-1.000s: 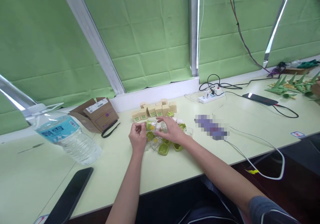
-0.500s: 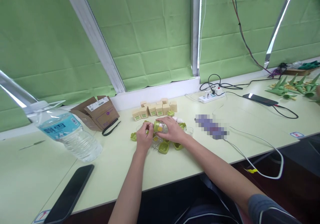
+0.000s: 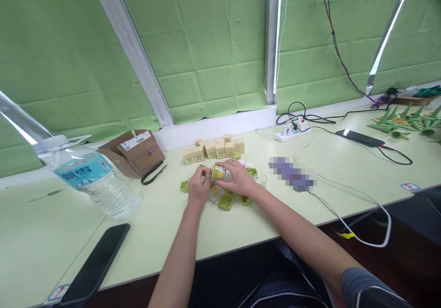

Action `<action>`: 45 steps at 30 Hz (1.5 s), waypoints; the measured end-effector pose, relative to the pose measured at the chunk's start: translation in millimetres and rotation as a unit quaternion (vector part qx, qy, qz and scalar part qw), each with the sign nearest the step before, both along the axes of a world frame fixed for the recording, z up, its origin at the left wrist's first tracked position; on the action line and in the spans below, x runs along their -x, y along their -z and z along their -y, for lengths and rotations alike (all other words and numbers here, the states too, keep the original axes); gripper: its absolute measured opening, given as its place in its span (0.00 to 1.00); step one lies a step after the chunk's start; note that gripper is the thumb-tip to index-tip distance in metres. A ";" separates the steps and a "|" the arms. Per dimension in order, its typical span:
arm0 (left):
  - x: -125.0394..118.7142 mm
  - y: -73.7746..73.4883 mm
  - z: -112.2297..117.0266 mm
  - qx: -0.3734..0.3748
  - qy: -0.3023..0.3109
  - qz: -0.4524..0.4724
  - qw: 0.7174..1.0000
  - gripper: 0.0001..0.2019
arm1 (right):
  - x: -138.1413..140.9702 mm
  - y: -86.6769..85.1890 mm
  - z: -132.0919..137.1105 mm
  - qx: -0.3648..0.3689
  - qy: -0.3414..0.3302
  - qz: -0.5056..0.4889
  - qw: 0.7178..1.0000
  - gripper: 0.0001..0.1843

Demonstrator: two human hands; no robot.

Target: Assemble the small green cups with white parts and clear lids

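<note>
While bent over the pale green table (image 3: 165, 234), held a small clear jar (image 3: 220, 173) between both hands, just above a cluster of loose green lids (image 3: 225, 203) and a few more clear jars near the table's middle. Wrapped the right hand (image 3: 238, 178) around the jar's body from the right side, fingers curled over the top and thumb underneath. Pinched the jar's left end with the left hand (image 3: 198, 188), thumb and forefinger pressed together there, other fingers folded in. Could not tell whether that pinch closed on a lid or only on the rim.

Lay tipped on its side, long axis running left to right, yellow-green end toward the left hand, clear end tucked into the right palm. Touched both hands at once, so neither nearer than the other. Seemed carried mostly by the right, judging from the fuller wrap.

Just behind the hands, toward the window: a row of small tan boxes (image 3: 213, 150). Farther left: an open cardboard box (image 3: 138, 152), then a big water bottle (image 3: 96, 182), then a dark phone (image 3: 94, 266) near the front edge. Well to the right: a power strip (image 3: 291, 135), a second phone (image 3: 360, 137), a white cable (image 3: 361, 198) and some green cones (image 3: 403, 123).
</note>
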State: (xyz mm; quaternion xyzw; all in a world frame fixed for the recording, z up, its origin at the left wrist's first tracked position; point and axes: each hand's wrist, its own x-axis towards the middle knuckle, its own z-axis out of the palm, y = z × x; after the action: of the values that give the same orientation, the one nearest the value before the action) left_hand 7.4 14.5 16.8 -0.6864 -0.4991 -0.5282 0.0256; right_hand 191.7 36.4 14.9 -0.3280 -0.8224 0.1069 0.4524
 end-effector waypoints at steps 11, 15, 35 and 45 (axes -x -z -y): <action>1.9 0.0 -1.2 0.000 -0.006 -0.004 1.000 0.13 | 0.0 -1.5 -0.1 0.001 0.003 0.001 1.000 0.31; 3.2 1.3 -2.5 -0.001 -0.008 -0.005 1.000 0.13 | 0.1 -2.1 0.0 0.001 0.004 0.002 1.000 0.31; 16.6 -1.9 -4.3 -0.003 -0.069 0.096 0.993 0.12 | -6.4 -3.4 -2.6 0.021 0.031 -0.021 0.999 0.28; 13.3 -1.7 -2.6 -0.002 -0.072 0.085 0.994 0.12 | -7.4 -2.3 -3.3 0.028 0.034 -0.053 0.998 0.31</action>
State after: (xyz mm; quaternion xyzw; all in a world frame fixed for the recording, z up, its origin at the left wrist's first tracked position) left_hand -5.9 17.1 18.6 -0.6012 -0.5470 -0.5820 0.0226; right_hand 199.1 39.7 17.2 -0.3619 -0.7827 0.1317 0.4890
